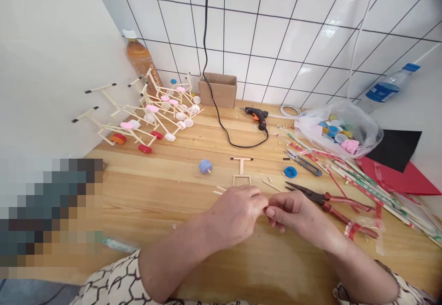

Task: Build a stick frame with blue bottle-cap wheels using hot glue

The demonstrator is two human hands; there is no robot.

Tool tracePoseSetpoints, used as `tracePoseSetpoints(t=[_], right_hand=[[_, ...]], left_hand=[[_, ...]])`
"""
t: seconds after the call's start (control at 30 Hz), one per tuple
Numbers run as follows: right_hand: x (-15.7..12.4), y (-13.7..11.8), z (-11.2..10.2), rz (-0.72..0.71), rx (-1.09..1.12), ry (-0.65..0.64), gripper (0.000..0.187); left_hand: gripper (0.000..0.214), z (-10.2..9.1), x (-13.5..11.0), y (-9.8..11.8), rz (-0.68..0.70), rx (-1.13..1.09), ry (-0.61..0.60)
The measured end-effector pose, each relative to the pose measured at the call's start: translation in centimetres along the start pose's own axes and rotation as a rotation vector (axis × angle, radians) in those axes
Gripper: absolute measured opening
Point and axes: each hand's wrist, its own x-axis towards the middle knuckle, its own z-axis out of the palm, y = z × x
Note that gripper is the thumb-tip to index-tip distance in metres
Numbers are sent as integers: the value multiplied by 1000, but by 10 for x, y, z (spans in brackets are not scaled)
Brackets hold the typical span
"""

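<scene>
My left hand (236, 210) and my right hand (295, 213) meet above the wooden table, fingertips pinched together. Whatever they hold is hidden by the fingers. Just beyond my left hand lies a small stick frame (241, 170) with a black-tipped crossbar, its near end partly covered by the hand. Short pieces of thin wooden stick (272, 185) are scattered close by. To the right of my right hand rest red-handled pliers (324, 199). A blue bottle cap (290, 172) sits past them, and a purple cap wheel (205, 166) with a stick axle lies left of the frame.
Several stick-built tricycles (152, 116) with cap wheels crowd the back left, by a tea bottle (140, 59). A corded glue gun (257, 115) lies near a cardboard box (218, 91). Snips (305, 162), a bag of caps (340, 130) and wrapped sticks (376, 190) fill the right.
</scene>
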Motion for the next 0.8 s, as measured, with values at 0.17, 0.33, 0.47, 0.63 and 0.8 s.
tracePoseSetpoints(t=[0.17,0.33,0.47,0.63,0.8], right_hand=[[-1,2,-4,25,32,-88,31],[-1,-1,-3,65,34,-135,28],[-2,-2,3,93,-27,-112,25],[1,2,9,69,-45,-72,33],[5,4,7,-14,36,77,37]], left_hand=[[10,-6,0,3,-7,-55,-103],[8,-13,1,6,29,17,-178],[6,-16,0,7,36,104,-234],[11,-20,1,5,90,160,-203],[10,-17,1,7,155,223,288]])
